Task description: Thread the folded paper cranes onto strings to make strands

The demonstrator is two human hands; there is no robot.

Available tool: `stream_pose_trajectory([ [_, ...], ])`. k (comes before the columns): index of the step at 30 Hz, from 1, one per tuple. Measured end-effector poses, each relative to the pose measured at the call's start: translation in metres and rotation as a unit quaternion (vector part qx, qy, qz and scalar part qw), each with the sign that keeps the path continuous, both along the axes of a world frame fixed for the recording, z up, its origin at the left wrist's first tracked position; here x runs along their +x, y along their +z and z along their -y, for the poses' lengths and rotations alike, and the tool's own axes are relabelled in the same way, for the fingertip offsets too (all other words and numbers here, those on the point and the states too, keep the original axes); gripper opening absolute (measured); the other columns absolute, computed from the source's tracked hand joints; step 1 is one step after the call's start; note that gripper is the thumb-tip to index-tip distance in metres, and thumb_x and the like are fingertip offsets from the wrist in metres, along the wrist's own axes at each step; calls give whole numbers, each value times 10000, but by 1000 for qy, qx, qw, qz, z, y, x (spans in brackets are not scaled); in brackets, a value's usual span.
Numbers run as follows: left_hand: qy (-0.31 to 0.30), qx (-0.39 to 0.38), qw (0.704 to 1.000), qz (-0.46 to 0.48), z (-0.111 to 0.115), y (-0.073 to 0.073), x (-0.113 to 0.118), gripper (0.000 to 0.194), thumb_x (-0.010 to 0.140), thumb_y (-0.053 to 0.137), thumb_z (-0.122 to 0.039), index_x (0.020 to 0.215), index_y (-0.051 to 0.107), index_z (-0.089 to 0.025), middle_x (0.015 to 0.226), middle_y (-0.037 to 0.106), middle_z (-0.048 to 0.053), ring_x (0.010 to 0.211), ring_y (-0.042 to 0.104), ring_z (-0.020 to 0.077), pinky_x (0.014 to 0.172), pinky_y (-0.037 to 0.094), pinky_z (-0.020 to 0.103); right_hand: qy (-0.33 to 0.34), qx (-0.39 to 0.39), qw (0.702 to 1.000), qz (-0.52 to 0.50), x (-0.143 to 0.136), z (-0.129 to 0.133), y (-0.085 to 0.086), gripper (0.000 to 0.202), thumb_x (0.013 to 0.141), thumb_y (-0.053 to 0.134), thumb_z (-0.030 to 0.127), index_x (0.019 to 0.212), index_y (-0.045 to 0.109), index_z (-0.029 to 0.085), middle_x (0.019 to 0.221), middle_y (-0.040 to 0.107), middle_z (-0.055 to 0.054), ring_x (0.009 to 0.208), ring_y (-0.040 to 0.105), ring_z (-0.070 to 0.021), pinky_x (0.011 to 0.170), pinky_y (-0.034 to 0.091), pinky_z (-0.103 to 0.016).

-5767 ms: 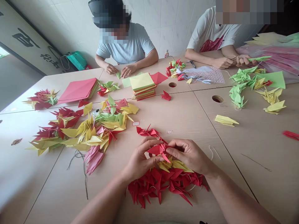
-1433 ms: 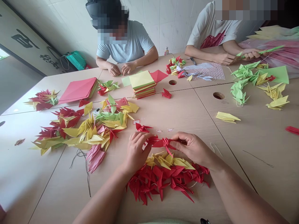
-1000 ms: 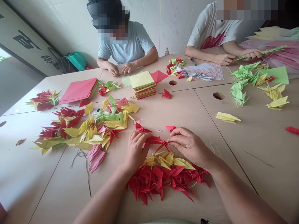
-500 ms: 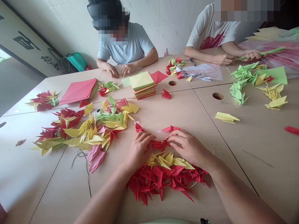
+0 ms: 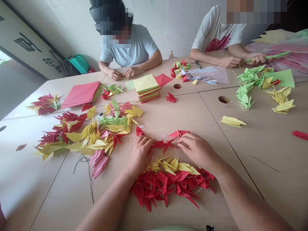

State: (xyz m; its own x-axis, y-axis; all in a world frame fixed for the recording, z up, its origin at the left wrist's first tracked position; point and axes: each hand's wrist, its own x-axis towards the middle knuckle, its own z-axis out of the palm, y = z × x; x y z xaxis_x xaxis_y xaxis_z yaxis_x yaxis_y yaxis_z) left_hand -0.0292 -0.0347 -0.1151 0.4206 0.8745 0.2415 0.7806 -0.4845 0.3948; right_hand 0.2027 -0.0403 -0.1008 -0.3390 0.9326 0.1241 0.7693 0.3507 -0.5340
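Observation:
My left hand (image 5: pixel 142 151) is closed on a folded red paper crane (image 5: pixel 158 144), which sticks out past its fingertips. To the right, my right hand (image 5: pixel 198 148) pinches a thin pale thread (image 5: pixel 175 142) that runs towards the crane; whether a needle is on it I cannot tell. A second red crane (image 5: pixel 179 132) lies just beyond my right fingers, and another (image 5: pixel 140 131) beyond my left knuckles. Nearer me, below both hands, lie a row of yellow cranes (image 5: pixel 170 165) and a thick bunch of red cranes (image 5: pixel 166 186) with white thread among them.
A mixed heap of cranes (image 5: pixel 93 134) lies to the left. Farther back are red paper sheets (image 5: pixel 80 93) and a stack of yellow paper (image 5: pixel 147 84). Across the table sit two people; one's hands (image 5: pixel 256 57) hold green stems. One yellow crane (image 5: pixel 233 121) lies at right.
My hands have moved slightly apart, the right one to the right and the left one a little left. More of the red crane and thread between them now shows.

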Motion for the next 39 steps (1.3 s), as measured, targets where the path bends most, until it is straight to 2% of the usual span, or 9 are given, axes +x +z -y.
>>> stream_pose_trajectory([
  [3, -11, -4, 1000, 17, 1, 3, 1, 358, 769, 436, -46, 1056, 579, -204, 971, 632, 59, 973, 506, 224, 904, 418, 423, -14, 0, 1000, -3, -1, 2, 2, 105, 850, 510, 164, 848, 604, 212, 918, 602, -23, 838, 592, -165, 730, 485, -301],
  [7, -40, -19, 999, 30, 4, 8, 6, 445, 728, 447, -28, 1120, 545, -215, 1073, 617, 58, 1021, 498, 221, 973, 369, 445, -31, 41, 998, -21, -6, 4, 4, 90, 830, 563, 222, 917, 584, 217, 1021, 550, -48, 909, 592, -181, 763, 498, -312],
  [10, -58, -37, 997, 29, 6, 11, 10, 360, 757, 518, -109, 1097, 556, -221, 1069, 627, 51, 1010, 505, 221, 989, 356, 442, 3, 50, 998, -30, -11, 6, 3, 117, 830, 569, 230, 946, 572, 213, 1013, 553, -62, 934, 582, -192, 794, 501, -333],
  [14, -56, -40, 997, 33, 5, 10, 11, 229, 818, 541, -235, 1042, 583, -226, 955, 663, 43, 957, 530, 211, 963, 373, 426, 33, 35, 999, -16, -16, 6, -1, 131, 811, 599, 212, 938, 571, 205, 988, 583, -66, 930, 571, -208, 797, 503, -361],
  [19, -52, -40, 997, 35, 4, 8, 9, 188, 837, 523, -196, 1005, 602, -220, 876, 670, 30, 893, 535, 190, 925, 396, 393, 38, 5, 999, -9, -19, 6, -5, 28, 841, 557, 182, 864, 569, 191, 903, 600, -47, 850, 571, -186, 743, 499, -327],
  [22, -63, -34, 997, 38, 3, 8, 8, 165, 849, 510, -200, 980, 610, -215, 861, 669, 32, 861, 537, 186, 912, 398, 384, 36, 0, 999, -10, -18, 6, -5, 43, 853, 535, 171, 874, 571, 183, 912, 604, -50, 861, 569, -189, 752, 492, -333],
  [26, -76, -19, 996, 38, 2, 8, 9, 189, 864, 464, -160, 963, 617, -211, 846, 664, 35, 834, 535, 180, 895, 399, 384, 18, 23, 999, -24, -12, 6, 2, 69, 862, 522, 188, 891, 585, 193, 913, 611, -52, 859, 579, -189, 754, 490, -331],
  [33, -71, -15, 996, 42, 2, 6, 7, 184, 848, 462, -114, 908, 604, -213, 812, 666, 27, 825, 557, 184, 843, 415, 362, -23, 82, 993, -84, 2, 10, 27, 125, 892, 477, 248, 889, 594, 206, 886, 632, -45, 801, 600, -158, 693, 488, -272],
  [39, -58, -13, 997, 47, 2, 5, 8, 138, 849, 462, -142, 836, 585, -203, 744, 648, 26, 776, 560, 183, 813, 424, 365, -2, 55, 994, -89, -3, 10, 26, 144, 894, 460, 234, 863, 595, 200, 823, 631, -47, 745, 588, -157, 648, 476, -267],
])
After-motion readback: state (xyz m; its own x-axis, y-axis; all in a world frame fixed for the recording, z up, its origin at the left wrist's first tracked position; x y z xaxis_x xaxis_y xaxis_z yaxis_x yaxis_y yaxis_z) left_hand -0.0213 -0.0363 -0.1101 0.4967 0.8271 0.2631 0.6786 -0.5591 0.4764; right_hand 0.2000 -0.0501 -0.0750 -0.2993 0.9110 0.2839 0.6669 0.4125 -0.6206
